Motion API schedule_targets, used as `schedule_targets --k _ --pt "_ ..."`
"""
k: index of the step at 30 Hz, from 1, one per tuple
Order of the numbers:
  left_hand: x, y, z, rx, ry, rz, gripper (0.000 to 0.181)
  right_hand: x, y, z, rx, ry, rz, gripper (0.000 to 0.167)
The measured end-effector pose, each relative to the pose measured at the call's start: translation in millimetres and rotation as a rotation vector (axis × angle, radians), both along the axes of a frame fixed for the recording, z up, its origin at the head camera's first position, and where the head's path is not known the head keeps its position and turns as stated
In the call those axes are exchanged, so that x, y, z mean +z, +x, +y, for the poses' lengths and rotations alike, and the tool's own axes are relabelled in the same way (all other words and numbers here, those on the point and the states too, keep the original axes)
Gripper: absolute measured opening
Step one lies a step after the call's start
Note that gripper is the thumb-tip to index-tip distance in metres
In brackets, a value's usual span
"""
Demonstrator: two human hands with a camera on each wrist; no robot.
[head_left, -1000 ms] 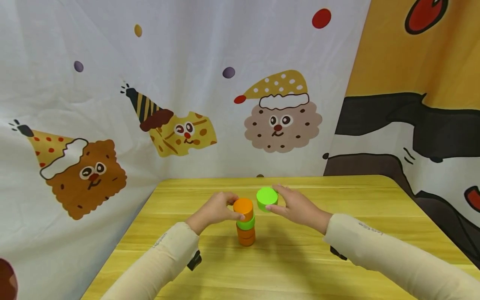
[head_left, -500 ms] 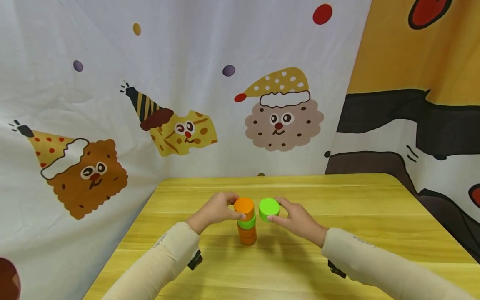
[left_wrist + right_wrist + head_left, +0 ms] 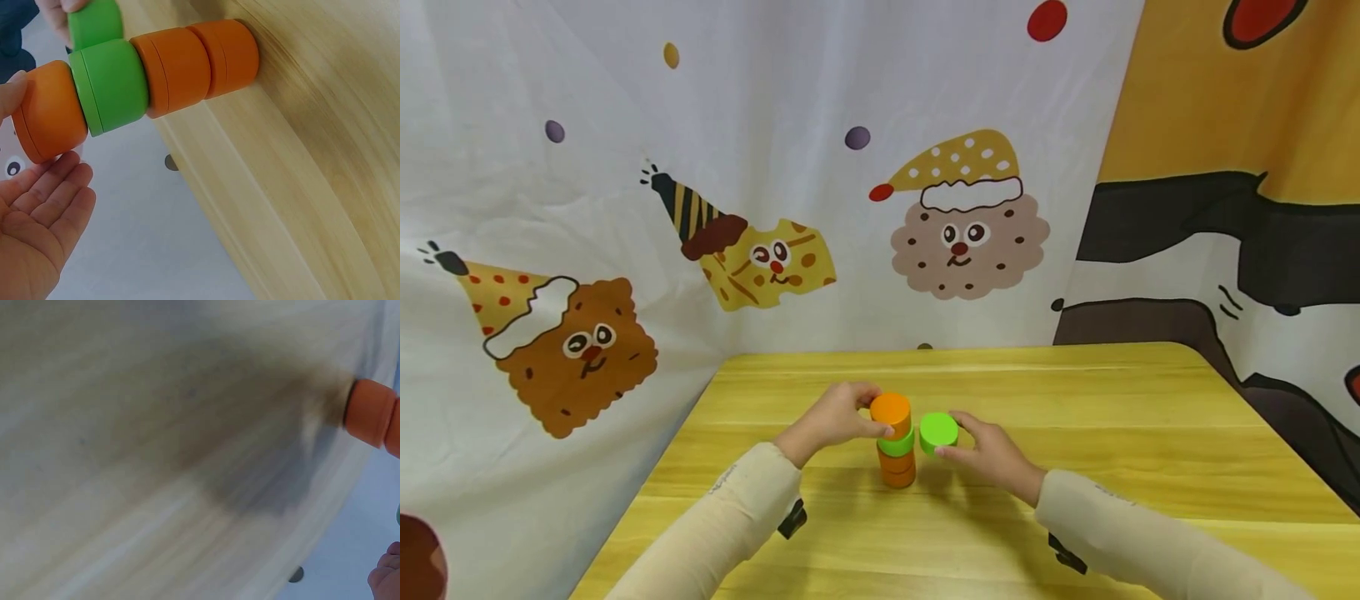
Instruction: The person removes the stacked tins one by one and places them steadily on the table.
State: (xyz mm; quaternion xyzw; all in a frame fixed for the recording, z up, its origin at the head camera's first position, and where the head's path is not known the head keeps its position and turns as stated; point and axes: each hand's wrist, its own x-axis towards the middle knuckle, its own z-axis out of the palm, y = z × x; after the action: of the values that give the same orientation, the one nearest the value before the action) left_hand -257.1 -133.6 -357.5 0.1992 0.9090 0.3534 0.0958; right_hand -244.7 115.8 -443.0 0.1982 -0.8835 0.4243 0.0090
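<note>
Head: green block (image 3: 937, 433) between fingertips (image 3: 942, 451) of right hand (image 3: 994, 457)

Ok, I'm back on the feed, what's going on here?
A person's left hand grips the orange block at the top of an upright stack, which runs orange, orange, green, orange from the table up. The right hand holds another green block beside the stack, with a gap visible between them in the head view.

Pinching the orange top cylinder (image 3: 891, 411) atop a green middle cylinder (image 3: 897, 443) and orange lower section (image 3: 898, 471) with the left hand (image 3: 842, 412). Holding a lime-green cylinder (image 3: 938, 433) just beside them in the right hand (image 3: 992, 452), above a wood-grain table (image 3: 1090, 408). Facing a cartoon-print curtain (image 3: 775, 125).
</note>
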Motion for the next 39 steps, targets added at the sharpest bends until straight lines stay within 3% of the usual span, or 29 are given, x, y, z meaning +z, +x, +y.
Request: schedule_targets --k 10,20,39 --pt "-0.3 -0.8 -1.7 0.001 0.010 0.000 0.041 -21.6 1.7 -3.1 0.001 0.018 -0.060 0.068" --pt "-1.1 -0.5 -2.1 -0.001 0.022 -0.011 0.039 -32.6 2.7 -4.9 -0.036 0.024 -0.166 0.076" --pt "-4.0 -0.1 -2.3 -0.010 0.024 -0.010 0.038 -47.9 1.3 -4.7 -0.033 -0.013 -0.198 0.064"
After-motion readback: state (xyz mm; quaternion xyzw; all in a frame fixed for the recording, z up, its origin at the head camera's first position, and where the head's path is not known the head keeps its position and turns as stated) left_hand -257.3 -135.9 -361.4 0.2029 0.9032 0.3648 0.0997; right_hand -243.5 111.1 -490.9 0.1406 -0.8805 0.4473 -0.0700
